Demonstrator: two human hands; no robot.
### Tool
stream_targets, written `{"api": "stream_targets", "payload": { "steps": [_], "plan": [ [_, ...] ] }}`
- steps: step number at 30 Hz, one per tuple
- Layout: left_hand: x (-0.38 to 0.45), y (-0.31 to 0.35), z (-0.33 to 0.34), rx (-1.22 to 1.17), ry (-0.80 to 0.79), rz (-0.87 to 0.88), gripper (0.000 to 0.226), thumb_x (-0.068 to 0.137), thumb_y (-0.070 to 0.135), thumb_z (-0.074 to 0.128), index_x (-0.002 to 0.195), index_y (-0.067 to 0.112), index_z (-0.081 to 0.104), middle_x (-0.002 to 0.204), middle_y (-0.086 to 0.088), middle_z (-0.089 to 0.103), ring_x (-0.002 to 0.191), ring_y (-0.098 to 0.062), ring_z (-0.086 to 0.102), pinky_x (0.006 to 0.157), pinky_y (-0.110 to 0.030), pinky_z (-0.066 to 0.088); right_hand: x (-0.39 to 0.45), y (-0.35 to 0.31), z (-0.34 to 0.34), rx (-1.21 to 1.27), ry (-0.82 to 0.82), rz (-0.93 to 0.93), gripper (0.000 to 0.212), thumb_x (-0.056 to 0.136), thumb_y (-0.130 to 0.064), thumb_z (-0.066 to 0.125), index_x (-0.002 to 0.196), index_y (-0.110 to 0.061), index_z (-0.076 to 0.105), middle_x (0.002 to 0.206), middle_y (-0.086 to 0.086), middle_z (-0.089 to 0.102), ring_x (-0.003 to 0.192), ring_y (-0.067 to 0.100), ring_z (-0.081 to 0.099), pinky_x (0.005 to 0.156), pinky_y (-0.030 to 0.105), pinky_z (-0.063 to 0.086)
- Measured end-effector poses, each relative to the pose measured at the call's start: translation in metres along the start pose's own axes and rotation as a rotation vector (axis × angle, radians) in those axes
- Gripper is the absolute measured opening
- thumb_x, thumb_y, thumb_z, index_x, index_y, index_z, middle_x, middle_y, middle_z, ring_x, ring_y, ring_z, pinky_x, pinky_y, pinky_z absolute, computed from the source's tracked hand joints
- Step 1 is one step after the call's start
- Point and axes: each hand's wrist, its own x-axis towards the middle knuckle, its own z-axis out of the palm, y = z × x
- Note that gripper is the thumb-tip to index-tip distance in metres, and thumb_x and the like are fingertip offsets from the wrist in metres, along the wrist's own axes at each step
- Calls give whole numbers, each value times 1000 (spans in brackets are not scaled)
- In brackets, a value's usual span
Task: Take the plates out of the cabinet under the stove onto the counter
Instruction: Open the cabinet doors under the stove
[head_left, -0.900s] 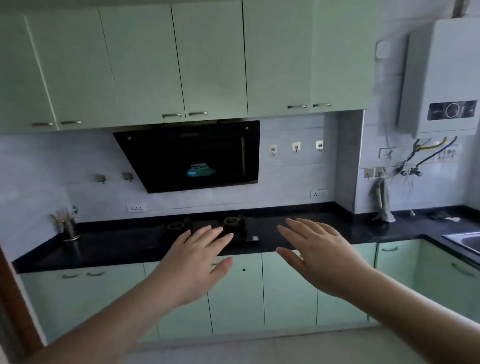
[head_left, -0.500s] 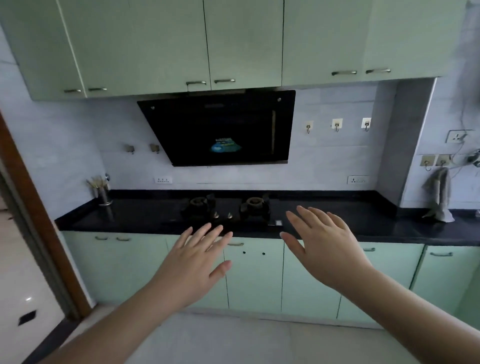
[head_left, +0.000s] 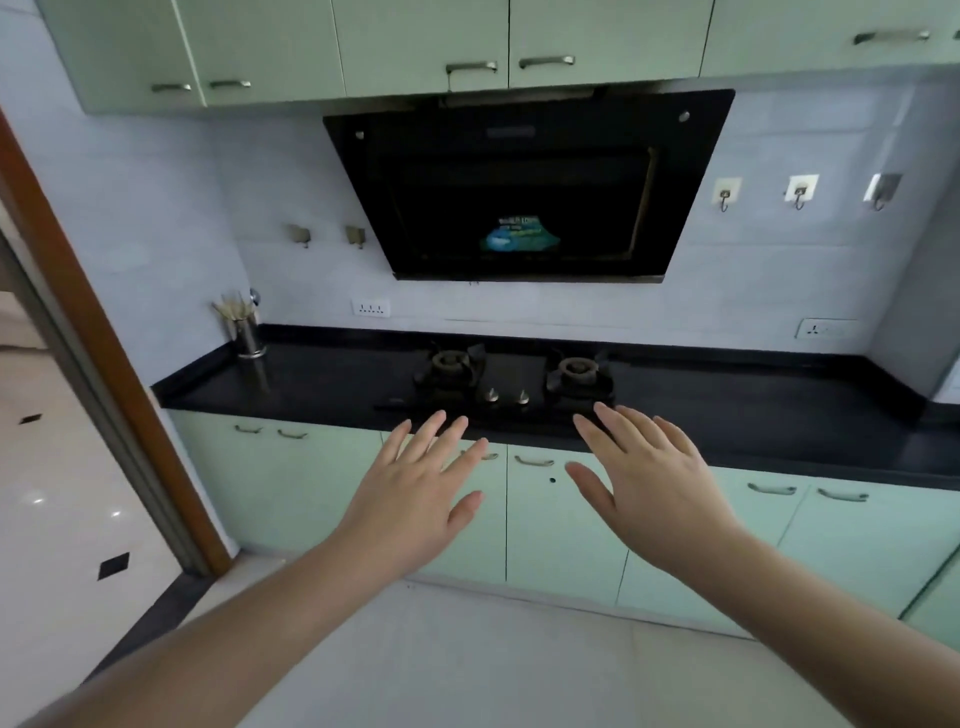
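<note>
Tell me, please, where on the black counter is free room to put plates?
Two bare patches on the counter: left, between the utensil holder and the stove; right, a longer stretch from the stove to the wall corner. The middle is crowded by burners and knobs.

Home kitchen, fitted along one wall.

Two-burner gas stove (head_left: 511, 382) sunk into a black counter (head_left: 753, 415), slanted black range hood (head_left: 524, 187) above, pale green cabinets (head_left: 566, 519) over and under, wall hooks (head_left: 800, 191), a socket (head_left: 370, 308), a steel utensil holder (head_left: 248, 335) with chopsticks.
</note>
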Motion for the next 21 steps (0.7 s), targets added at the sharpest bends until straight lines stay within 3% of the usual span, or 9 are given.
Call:
{"api": "stream_targets", "payload": {
  "steps": [6, 9, 14, 18, 21],
  "plan": [
    [37, -48, 35, -68, -23, 34, 75, 90, 62, -4, 156, 33, 17, 166, 3, 13, 152, -19, 4, 118, -38, -7, 50, -13, 35, -20, -25, 3, 70, 94, -58, 9, 150, -23, 33, 158, 1, 31, 147, 20, 20, 120, 40, 16],
    [56, -61, 45, -111, -8, 80, 72, 92, 62, 4, 155, 33, 25, 164, 2, 21, 152, -21, 12, 119, -38, -2, 69, -13, 57, -24, -34, 20, 71, 96, -59, 9, 150, -21, 34, 159, 2, 27, 149, 20, 15, 120, 38, 9],
    [95, -70, 76, -138, 16, 61, 61, 99, 54, 24, 149, 25, 42, 153, -3, 45, 144, -24, 36, 117, -43, 24, 106, -4, 98, 32, -75, 47, 71, 95, -57, 13, 144, -18, 46, 153, 5, 40, 144, 23, 30, 118, 42, 21],
    [137, -79, 115, -148, 17, 52, 56, 99, 47, 32, 143, 19, 52, 143, -6, 56, 137, -28, 45, 113, -46, 35, 146, 15, 133, 72, -86, 27, 74, 94, -59, 8, 150, -19, 32, 157, 2, 33, 146, 22, 24, 119, 41, 18],
    [167, -88, 137, -183, -1, 15, 53, 98, 43, 36, 138, 16, 58, 137, -7, 61, 133, -29, 50, 111, -46, 39, 174, 27, 153, 123, -90, 59, 72, 95, -58, 12, 150, -16, 33, 155, 4, 36, 145, 22, 27, 119, 42, 21]
  ]
}}
